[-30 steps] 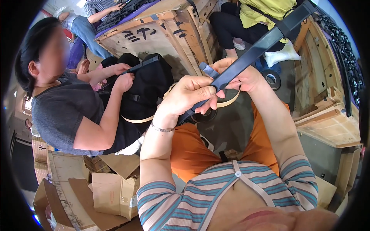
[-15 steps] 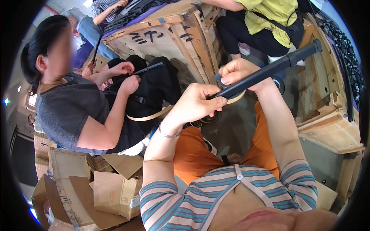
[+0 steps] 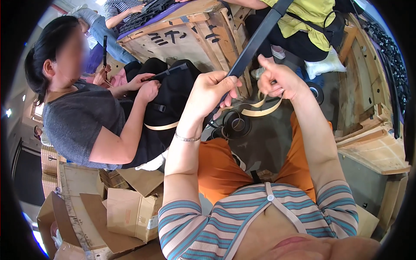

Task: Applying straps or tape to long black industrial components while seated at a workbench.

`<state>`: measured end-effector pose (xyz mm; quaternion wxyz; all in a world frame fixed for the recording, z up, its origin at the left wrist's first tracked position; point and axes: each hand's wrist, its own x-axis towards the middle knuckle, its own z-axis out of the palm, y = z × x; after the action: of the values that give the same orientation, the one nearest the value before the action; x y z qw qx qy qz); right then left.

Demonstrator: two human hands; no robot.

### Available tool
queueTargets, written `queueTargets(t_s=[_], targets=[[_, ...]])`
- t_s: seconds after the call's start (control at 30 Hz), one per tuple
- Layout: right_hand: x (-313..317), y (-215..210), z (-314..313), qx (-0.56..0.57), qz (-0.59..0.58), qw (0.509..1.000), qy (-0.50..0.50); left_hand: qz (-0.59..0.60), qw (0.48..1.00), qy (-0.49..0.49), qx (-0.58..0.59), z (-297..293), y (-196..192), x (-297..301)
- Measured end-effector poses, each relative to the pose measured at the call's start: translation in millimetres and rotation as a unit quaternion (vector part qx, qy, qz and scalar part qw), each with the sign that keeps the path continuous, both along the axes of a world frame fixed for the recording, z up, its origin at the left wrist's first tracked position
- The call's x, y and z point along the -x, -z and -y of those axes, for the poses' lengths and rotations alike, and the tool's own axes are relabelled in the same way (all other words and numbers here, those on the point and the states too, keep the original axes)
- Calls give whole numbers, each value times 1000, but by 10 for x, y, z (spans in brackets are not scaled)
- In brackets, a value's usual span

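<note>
My left hand is closed around a long black bar, thumb on its upper face. The bar slants up and away to the right, past the top edge of the view. My right hand is to the right of the bar and apart from it, thumb raised and fingers curled. A narrow cream strip loops below my hands and runs up to the curled fingers of my right hand, which seem to grip it. Part of the strip passes behind my left hand.
At the left a co-worker handles a smaller black piece. Wooden crates with black parts stand ahead and at the right. Another person in yellow sits ahead. Black rolls lie on the floor; cardboard boxes sit lower left.
The black bar has swung from pointing right to pointing steeply up and away. My right hand has come off the bar, thumb lifted. The cream strip now loops between my hands.
</note>
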<state>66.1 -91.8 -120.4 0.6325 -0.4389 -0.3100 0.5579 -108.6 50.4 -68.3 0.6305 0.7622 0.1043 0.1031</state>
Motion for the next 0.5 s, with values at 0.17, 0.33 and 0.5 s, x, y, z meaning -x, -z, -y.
queueTargets(t_s=[0.17,0.33,0.5], targets=[[132,-200,95,-103,266,945,159,4,995,13,101,-132,-38,72],[376,-180,-96,-243,328,891,198,5,992,45,119,-83,-38,26],[393,-140,-92,-185,275,930,159,-7,1000,-7,18,-48,23,19]])
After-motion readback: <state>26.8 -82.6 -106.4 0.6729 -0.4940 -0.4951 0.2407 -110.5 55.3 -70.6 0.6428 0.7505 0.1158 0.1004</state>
